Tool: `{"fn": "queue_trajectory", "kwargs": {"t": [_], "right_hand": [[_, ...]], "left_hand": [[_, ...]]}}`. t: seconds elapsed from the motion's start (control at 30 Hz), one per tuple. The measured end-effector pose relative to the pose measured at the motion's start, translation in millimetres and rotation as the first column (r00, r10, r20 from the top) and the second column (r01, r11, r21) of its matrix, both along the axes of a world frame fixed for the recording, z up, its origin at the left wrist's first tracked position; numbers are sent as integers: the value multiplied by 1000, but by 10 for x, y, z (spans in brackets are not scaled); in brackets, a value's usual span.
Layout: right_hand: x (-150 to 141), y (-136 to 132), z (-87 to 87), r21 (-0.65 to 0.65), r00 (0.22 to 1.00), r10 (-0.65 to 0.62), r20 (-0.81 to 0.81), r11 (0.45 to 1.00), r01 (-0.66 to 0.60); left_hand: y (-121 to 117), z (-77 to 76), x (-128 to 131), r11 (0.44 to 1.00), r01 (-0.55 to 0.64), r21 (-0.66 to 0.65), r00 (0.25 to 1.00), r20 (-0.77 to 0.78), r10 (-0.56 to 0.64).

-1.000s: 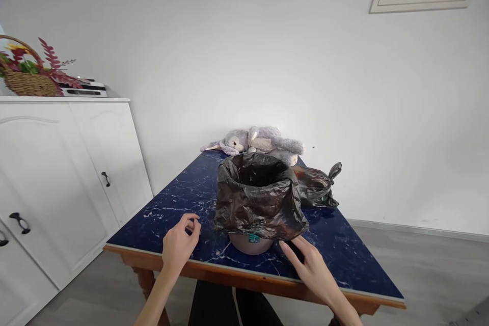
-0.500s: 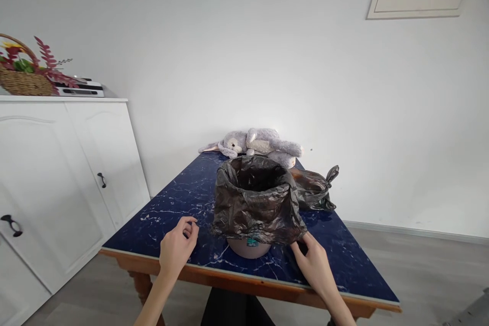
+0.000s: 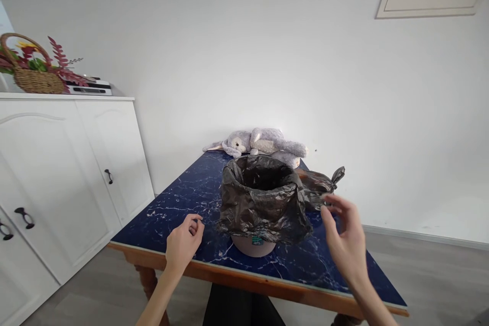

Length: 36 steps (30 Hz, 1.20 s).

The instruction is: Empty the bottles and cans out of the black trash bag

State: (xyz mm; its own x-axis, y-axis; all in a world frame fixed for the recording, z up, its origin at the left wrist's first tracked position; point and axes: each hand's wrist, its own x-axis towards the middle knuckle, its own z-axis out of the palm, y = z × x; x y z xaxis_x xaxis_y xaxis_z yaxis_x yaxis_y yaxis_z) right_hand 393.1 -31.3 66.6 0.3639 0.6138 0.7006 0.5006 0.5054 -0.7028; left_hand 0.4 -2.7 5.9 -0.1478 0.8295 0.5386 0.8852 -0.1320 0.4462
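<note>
A black plastic garbage bag (image 3: 263, 214) lines a small trash bin (image 3: 254, 247), its edge folded down over the rim and hanging round the outside. Below the folded edge the bin's pale base and a bit of green label show. To the left, my left hand (image 3: 185, 242) hovers above the table, loosely curled and holding nothing. My right hand (image 3: 346, 239) is raised to the right of the bin, apart from the bag, with thumb and fingers spread and nothing in them. Behind it lies a tied, filled dark plastic bag (image 3: 317, 183), partly hidden by the lined bin and my fingertips.
The blue marble-patterned table (image 3: 183, 188) has a wooden edge. A grey plush rabbit (image 3: 267, 142) lies at its far end by the wall. On the left, a white cabinet (image 3: 76, 173) carries a flower basket (image 3: 40, 80) and a white device (image 3: 91, 87).
My right hand has let go of the bag's lower right edge and moved up and to the right, its fingers spreading. My left hand stays nearly still. The view has shifted slightly.
</note>
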Motion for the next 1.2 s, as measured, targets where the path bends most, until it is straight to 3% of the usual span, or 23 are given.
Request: {"fn": "queue_trajectory", "kwargs": {"t": [0.07, 0.13, 0.23, 0.43, 0.57, 0.67, 0.93, 1.1, 1.2], "right_hand": [[-79, -121, 450, 145, 967, 50, 250, 985, -89], [-184, -175, 777, 131, 850, 136, 510, 964, -233], [-310, -84, 972, 31, 651, 211, 729, 940, -340], [-182, 208, 985, 58, 596, 197, 779, 923, -380], [96, 158, 1088, 33, 561, 229, 795, 908, -417], [290, 77, 1120, 45, 573, 189, 797, 928, -369], [678, 85, 935, 132, 659, 2, 752, 979, -153], [908, 101, 897, 25, 702, 106, 704, 984, -174], [1044, 186, 829, -42, 831, 204, 518, 976, -213]], "left_hand": [[4, -4, -3, 1000, -8, -3, 1000, -12, 8], [9, -9, -6, 1000, -14, -12, 1000, -17, 14], [14, -13, -12, 1000, -8, -18, 1000, -13, 8], [11, -15, -13, 1000, -9, 0, 1000, -3, 9], [13, -21, -11, 1000, -21, -21, 1000, 16, 22], [12, -18, -12, 999, -30, -34, 999, 18, 31], [-10, 10, 0, 1000, -15, -18, 999, 30, 16], [-19, 7, -4, 1000, -17, -14, 999, 28, 17], [-21, 0, -16, 1000, -8, -24, 1000, 27, 9]]}}
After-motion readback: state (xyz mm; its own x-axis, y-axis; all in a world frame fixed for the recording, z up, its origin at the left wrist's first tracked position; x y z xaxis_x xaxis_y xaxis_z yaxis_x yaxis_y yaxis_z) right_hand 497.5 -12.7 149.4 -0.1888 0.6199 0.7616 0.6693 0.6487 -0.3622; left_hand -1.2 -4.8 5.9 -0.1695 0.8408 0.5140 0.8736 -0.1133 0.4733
